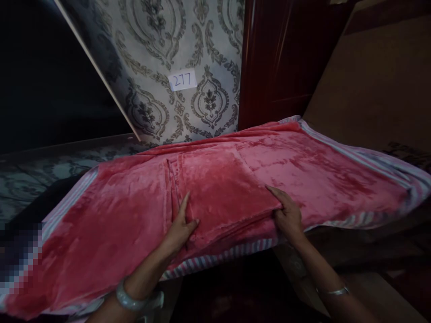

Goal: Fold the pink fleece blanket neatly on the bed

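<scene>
A folded piece of red plush cloth (224, 193) lies in a thick rectangle on a larger pink-red plush blanket (111, 215) with a striped border. My left hand (181, 229) is at its left edge, index finger stretched along the side and thumb apart, resting on the cloth; its other fingers are hidden. At the front right corner, my right hand (288, 217) grips the folded layers, with its index finger extended along the right edge and its remaining fingers curled. A pale bangle circles my left wrist, and a thin silvery one my right.
Behind the blanket, a patterned wall (155, 27) bears a paper label (182, 80) reading 277. A dark red glossy panel (279, 58) and a large brown board (377, 80) stand at the right. A dark screen-like panel (50, 80) fills the upper left.
</scene>
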The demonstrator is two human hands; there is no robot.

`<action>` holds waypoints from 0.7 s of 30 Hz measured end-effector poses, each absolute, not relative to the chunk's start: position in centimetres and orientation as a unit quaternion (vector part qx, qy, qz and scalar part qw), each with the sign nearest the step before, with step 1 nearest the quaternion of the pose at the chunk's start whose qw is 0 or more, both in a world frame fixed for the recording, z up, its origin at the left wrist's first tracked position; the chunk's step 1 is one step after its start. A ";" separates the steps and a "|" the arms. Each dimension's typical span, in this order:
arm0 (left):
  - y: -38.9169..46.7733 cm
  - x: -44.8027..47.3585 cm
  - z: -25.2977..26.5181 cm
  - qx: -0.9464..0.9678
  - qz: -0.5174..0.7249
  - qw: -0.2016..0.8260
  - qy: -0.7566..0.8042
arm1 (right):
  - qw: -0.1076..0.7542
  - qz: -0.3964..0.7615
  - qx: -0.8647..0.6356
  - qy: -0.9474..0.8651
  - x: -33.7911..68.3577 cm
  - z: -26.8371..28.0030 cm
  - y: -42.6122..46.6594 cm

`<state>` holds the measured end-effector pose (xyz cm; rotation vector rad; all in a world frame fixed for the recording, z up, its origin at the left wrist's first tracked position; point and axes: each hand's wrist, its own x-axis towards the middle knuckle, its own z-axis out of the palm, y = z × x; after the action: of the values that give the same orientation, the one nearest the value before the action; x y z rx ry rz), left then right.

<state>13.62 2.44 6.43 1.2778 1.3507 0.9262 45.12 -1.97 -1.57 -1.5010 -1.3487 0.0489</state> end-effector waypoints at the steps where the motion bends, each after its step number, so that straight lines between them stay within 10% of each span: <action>1: 2.2 13.6 6.5 0.523 0.374 0.529 0.555 | 0.532 0.018 -0.631 -0.564 45.2 -1.7 -2.0; 7: 2.1 11.5 7.8 0.568 0.294 0.587 0.496 | 0.517 0.009 -0.638 -0.570 45.9 -2.9 -2.0; 21: 3.3 14.8 6.8 0.917 0.065 0.151 0.364 | 0.495 -0.045 -0.638 -0.588 45.3 -3.2 -2.0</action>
<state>14.75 3.30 6.83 2.6314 1.0458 0.1862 45.32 -1.98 -3.18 -1.5463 -1.4260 -0.1102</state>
